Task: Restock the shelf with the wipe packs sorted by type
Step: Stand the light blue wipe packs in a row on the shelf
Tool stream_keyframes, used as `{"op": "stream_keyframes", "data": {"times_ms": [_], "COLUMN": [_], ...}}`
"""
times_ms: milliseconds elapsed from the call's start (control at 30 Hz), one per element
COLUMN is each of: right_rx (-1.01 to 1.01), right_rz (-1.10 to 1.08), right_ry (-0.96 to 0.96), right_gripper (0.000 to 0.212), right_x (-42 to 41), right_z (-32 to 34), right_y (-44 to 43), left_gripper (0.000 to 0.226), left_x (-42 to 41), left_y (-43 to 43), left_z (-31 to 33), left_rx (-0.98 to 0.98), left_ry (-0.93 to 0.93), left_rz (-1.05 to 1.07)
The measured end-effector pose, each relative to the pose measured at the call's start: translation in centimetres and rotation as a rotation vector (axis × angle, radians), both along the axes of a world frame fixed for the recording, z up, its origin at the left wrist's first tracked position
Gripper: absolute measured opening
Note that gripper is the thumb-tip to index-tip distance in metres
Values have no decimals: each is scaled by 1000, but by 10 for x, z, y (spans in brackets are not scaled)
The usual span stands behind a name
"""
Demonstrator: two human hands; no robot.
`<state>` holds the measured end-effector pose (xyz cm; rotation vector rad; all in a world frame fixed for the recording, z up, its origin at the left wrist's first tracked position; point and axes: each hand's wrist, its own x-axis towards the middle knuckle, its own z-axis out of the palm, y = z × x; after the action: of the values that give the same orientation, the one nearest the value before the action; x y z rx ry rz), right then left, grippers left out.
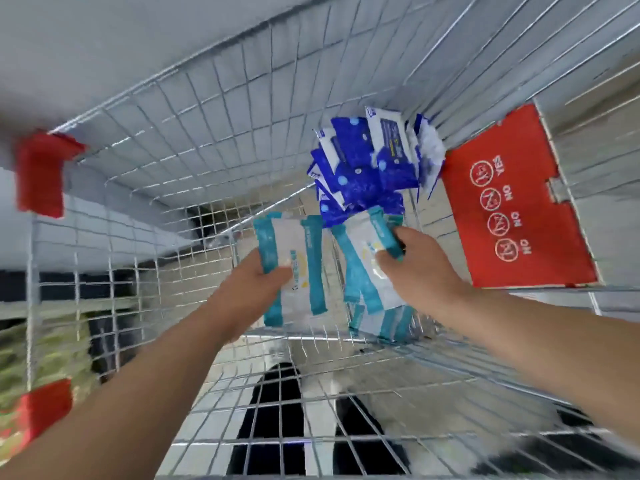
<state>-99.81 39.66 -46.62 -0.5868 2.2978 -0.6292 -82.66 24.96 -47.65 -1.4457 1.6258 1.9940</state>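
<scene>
Head view: both hands held teal-striped wipe packs inside a wire cart.

A shiny steel mesh cart (pixel 173 140) filled the frame, with a flat red plastic flap (pixel 512 202) printed with round pictograms against its right wall. Glossy blue packs (pixel 363 164) stood heaped in the far corner. Nearer, the left hand (pixel 251 284) gripped one soft rectangular teal-striped pack (pixel 298 268). The right hand (pixel 415 268) pinched a second teal pack (pixel 360 251) above a small teal stack (pixel 381 323).

Shop — wire trolley (pixel 194 109), red child-seat flap (pixel 512 202), stacked wipe packs (pixel 360 161)
</scene>
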Motion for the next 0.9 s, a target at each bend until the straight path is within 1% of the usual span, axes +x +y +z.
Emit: {"op": "stream_keyframes", "data": {"times_ms": [67,200,267,333,467,633,767,900], "right_rx": [-72,-204,-260,-311,-462,-612,-749,-864], "right_rz": [100,254,298,344,470,622,700,753], "right_ry": [99,242,259,254,263,274,297,243], "right_gripper": [12,11,10,8,6,5,4,5], "right_x": [3,20,34,51,98,185,276,382], "right_z": [41,122,161,199,272,351,409,460], "right_y": [-8,-15,-18,-25,-53,-96,-118,-134], "left_gripper": [22,24,25,26,31,18,19,23], "left_x": [11,45,69,93,143,233,328,442], "left_y": [1,14,21,25,18,12,15,15], "left_z": [39,124,168,211,285,360,408,452], "left_rx": [-93,-297,-375,-409,-510,-674,-754,-825], "left_ry": [36,89,85,85,63,91,112,177], "left_rz": [28,184,290,367,434,585,698,781]}}
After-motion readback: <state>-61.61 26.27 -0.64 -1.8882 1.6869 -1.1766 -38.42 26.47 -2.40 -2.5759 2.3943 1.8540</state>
